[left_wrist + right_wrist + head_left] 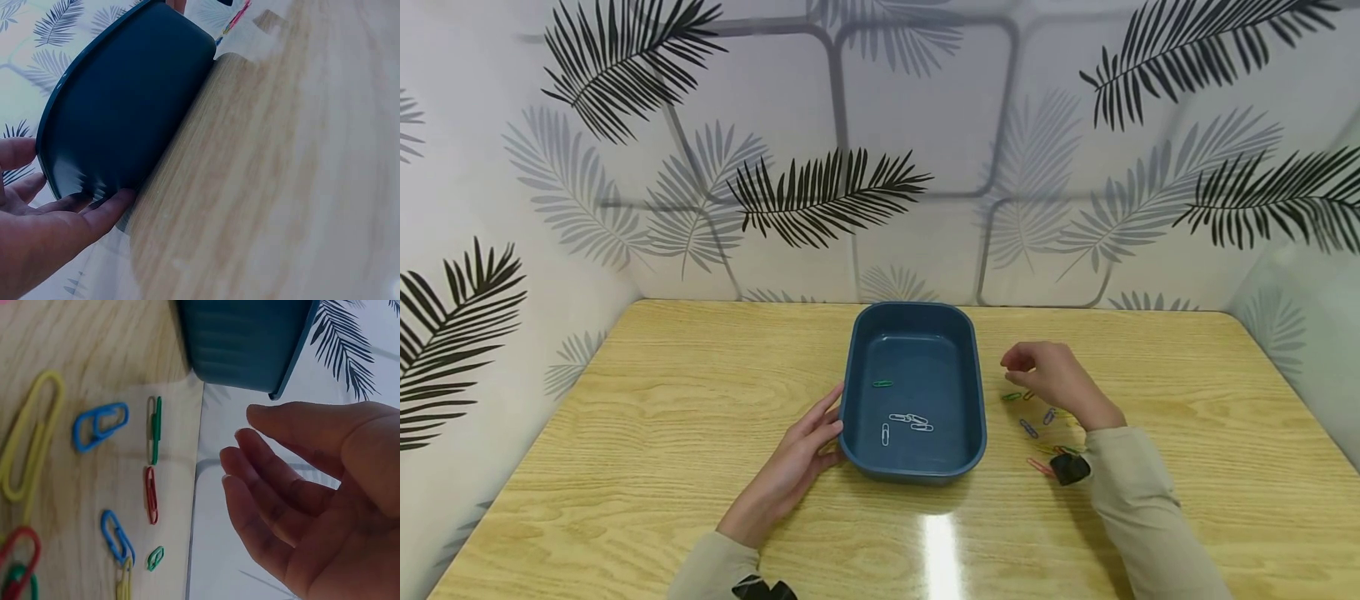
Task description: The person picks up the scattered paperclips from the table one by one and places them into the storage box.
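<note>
A dark blue tray [917, 358] stands on the table, holding a green paper clip [882, 384] and several white paper clips [885, 434]. My left hand [790, 462] rests against the tray's left side. In the left wrist view its fingers [112, 209] lie fairly straight along the outer wall and rim. To the right of the tray, my right hand [1056, 379] hovers over loose paper clips, fingers loosely bent and nothing visible between them. Below it lie a green clip [156, 430], a red clip [151, 497], a blue clip [100, 423] and a yellow clip [35, 444].
More coloured clips, among them a pink one [1040, 467], lie scattered near the right forearm, partly hidden by a black wrist device [1070, 469]. The wooden table [722, 367] ends at a leaf-patterned backdrop [917, 108].
</note>
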A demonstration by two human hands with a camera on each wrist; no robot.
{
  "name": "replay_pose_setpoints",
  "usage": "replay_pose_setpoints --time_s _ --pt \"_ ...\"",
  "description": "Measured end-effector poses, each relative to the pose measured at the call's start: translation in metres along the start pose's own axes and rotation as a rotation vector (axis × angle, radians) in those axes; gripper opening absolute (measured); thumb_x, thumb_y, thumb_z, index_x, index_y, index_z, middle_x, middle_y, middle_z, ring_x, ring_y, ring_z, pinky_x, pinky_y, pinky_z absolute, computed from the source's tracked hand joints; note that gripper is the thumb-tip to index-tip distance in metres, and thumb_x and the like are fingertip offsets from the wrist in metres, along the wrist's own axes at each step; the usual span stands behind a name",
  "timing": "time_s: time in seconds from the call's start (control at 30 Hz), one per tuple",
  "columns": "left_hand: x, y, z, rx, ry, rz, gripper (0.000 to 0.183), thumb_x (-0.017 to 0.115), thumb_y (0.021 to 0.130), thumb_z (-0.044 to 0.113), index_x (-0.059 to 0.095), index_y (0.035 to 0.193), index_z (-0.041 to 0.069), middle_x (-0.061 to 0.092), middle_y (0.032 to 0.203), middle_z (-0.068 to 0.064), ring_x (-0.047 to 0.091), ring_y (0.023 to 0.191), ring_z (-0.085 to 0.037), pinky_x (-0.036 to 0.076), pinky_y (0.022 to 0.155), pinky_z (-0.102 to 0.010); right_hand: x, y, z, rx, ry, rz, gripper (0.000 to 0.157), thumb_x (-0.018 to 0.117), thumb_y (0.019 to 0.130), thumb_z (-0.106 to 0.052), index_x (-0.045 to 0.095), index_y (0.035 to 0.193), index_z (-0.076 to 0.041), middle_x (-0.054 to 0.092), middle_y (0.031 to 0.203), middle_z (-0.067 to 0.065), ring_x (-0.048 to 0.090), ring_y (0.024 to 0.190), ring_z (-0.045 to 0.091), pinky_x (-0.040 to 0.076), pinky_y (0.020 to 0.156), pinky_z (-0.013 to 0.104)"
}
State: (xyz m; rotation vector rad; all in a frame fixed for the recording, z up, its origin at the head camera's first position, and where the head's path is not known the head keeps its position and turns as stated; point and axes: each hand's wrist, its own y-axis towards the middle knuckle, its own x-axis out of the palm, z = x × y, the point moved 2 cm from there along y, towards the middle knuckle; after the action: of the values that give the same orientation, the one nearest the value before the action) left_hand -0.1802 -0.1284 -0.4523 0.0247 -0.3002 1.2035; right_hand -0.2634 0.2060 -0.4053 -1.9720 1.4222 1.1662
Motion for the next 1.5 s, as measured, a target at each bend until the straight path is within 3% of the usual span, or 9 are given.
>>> replay_pose_setpoints --time_s 0.3,0.53,0.97,1.23,1.5 --pt "0.0 0.0 0.0 -0.003 0.004 0.002 0.057 0.043 0.103 0.015 0.021 0.156 0.018 0.024 0.155 -0.018 0.033 0.136 -0.034 0.039 0.098 -0.039 0.004 0.002 0.007 -0.006 -0.038 -0.091 0.01 0.065 0.082 0.007 0.07 0.09 0.004 0.068 0.083 0.01 0.063 0.077 0.025 0.05 0.071 0.041" --pt "0.0 0.0 0.001 -0.003 -0.002 0.002 0.056 0.042 0.103 0.014 0.021 0.156 0.017 0.025 0.155 -0.019 0.034 0.135 -0.035 0.04 0.095 -0.037 0.008 0.001 0.006 -0.007 -0.066 -0.163 0.011 0.064 0.084 0.006 0.073 0.089 0.002 0.07 0.084 0.01 0.064 0.08 0.026 0.051 0.074 0.043" --pt "-0.001 0.0 0.0 0.001 0.001 -0.001 0.056 0.042 0.103 0.014 0.021 0.156 0.017 0.024 0.155 -0.018 0.033 0.136 -0.034 0.041 0.094 -0.036 0.013 -0.001 0.007 0.029 -0.12 -0.219 0.012 0.068 0.083 0.003 0.074 0.078 -0.006 0.071 0.082 0.005 0.064 0.081 0.026 0.051 0.076 0.043" --pt "-0.001 0.0 0.0 0.005 0.003 -0.004 0.057 0.042 0.103 0.013 0.02 0.156 0.017 0.023 0.156 -0.018 0.033 0.137 -0.034 0.04 0.096 -0.037 0.013 -0.002 0.003 0.04 -0.132 -0.24 0.007 0.068 0.081 0.003 0.072 0.087 0.001 0.07 0.084 0.009 0.064 0.08 0.026 0.051 0.074 0.042" --pt "-0.001 0.0 -0.001 0.006 0.002 0.0 0.056 0.041 0.104 0.013 0.021 0.156 0.017 0.024 0.155 -0.018 0.034 0.136 -0.034 0.041 0.095 -0.036 0.013 -0.002 0.004 0.009 -0.14 -0.222 0.006 0.069 0.082 0.003 0.073 0.085 0.001 0.07 0.083 0.008 0.064 0.08 0.027 0.051 0.074 0.042"
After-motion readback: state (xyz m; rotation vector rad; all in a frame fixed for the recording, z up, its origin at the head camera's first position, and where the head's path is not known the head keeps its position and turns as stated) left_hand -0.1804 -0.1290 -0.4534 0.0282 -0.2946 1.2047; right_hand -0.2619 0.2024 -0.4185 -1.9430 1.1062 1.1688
